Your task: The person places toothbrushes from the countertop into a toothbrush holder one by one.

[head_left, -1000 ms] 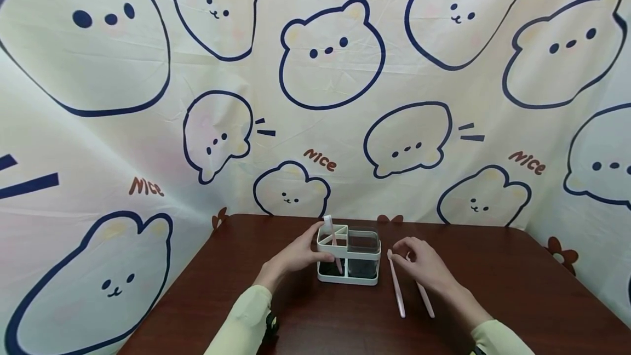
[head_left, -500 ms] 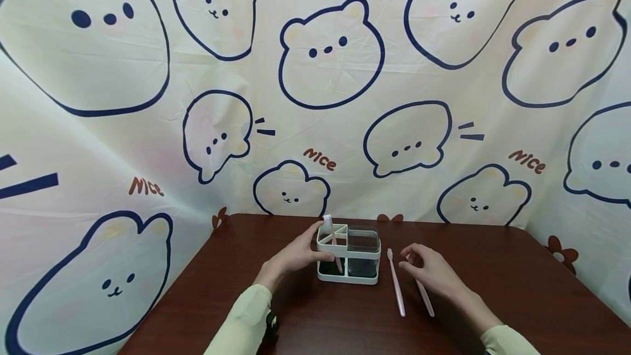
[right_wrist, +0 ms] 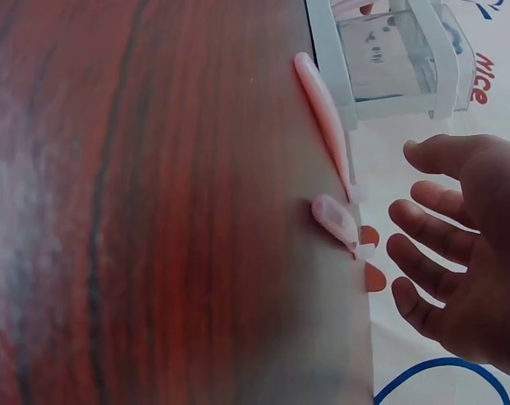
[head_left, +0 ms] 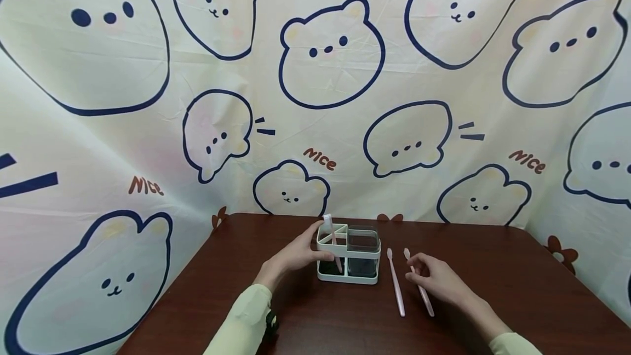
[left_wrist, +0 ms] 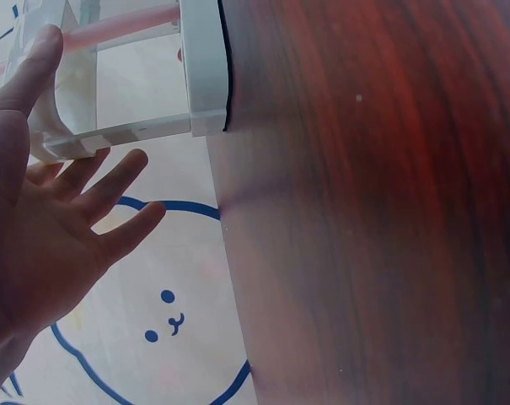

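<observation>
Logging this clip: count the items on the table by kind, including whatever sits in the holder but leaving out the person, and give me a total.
Holder: 1
Clear cup: 1, inside the holder
Toothbrushes: 3 (leaning brush in the holder; middle brush and rightmost brush lying on the table)
Total: 5

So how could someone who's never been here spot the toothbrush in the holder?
On the brown table, find the pale holder. In its left half, a thin pink brush leans, white end up. The other two brushes lie flat on the table; only this one is in the holder.
</observation>
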A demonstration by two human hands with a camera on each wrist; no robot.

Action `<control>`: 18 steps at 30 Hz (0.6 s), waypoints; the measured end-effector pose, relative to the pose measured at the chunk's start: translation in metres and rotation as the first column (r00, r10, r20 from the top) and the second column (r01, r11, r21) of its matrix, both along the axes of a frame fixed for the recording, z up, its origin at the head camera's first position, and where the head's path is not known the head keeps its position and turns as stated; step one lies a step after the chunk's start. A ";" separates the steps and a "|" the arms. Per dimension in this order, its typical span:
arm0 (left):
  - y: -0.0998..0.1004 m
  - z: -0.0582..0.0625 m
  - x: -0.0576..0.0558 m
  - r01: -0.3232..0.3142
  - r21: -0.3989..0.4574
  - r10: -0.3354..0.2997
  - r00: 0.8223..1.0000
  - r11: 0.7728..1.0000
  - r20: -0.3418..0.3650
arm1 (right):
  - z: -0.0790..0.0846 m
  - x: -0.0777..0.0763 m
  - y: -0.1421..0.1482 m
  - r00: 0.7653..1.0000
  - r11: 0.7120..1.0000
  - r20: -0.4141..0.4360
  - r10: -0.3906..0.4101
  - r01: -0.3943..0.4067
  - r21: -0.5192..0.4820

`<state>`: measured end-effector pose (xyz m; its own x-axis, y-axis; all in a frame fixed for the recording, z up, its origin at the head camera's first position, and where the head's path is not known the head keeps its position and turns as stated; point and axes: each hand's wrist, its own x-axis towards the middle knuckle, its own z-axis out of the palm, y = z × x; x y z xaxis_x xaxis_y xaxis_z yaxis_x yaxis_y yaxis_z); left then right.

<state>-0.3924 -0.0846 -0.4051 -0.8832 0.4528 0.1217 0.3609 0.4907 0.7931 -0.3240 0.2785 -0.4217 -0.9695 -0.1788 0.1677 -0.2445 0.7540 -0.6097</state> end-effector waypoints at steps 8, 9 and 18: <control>0.000 0.000 -0.001 0.018 0.024 -0.018 1.000 1.000 0.006 | -0.002 0.002 0.004 1.000 1.000 0.007 0.022 -0.022 -0.003; 0.000 -0.001 -0.001 0.019 0.026 -0.019 1.000 0.999 0.007 | -0.002 0.002 0.005 1.000 1.000 0.007 0.030 -0.030 0.001; 0.000 -0.001 0.000 0.027 0.033 -0.027 1.000 0.999 0.009 | -0.007 0.002 0.016 0.996 0.996 0.030 0.083 -0.084 0.021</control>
<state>-0.3924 -0.0842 -0.4057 -0.8720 0.4723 0.1288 0.3662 0.4546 0.8119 -0.3223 0.2945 -0.4282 -0.9553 -0.2629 0.1349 -0.2898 0.7449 -0.6010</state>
